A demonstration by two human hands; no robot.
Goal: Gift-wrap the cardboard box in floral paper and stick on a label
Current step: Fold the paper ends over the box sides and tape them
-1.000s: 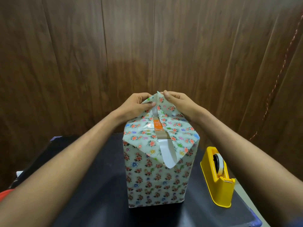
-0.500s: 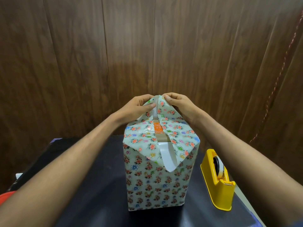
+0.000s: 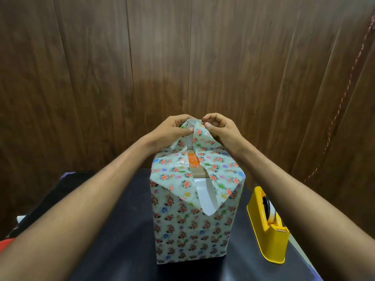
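Floral-wrapped cardboard box (image 3: 192,226) stood upright mid-frame on dark surface (image 3: 121,250), left hand (image 3: 172,128) and right hand (image 3: 221,130) pinched far paper flap (image 3: 199,134) upward, yellow tape dispenser (image 3: 265,230) lower right

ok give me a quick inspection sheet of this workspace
surface: black tabletop, box standing upright on it
job's things: floral-wrapped box, top still partly open, cardboard strip showing; near flap hanging down; no label seen
clutter: yellow tape dispenser right of box; red thing at left edge
grippers: left hand and right hand pinch the far flap
cables: reddish cord on wall
surroundings: wood-panel wall
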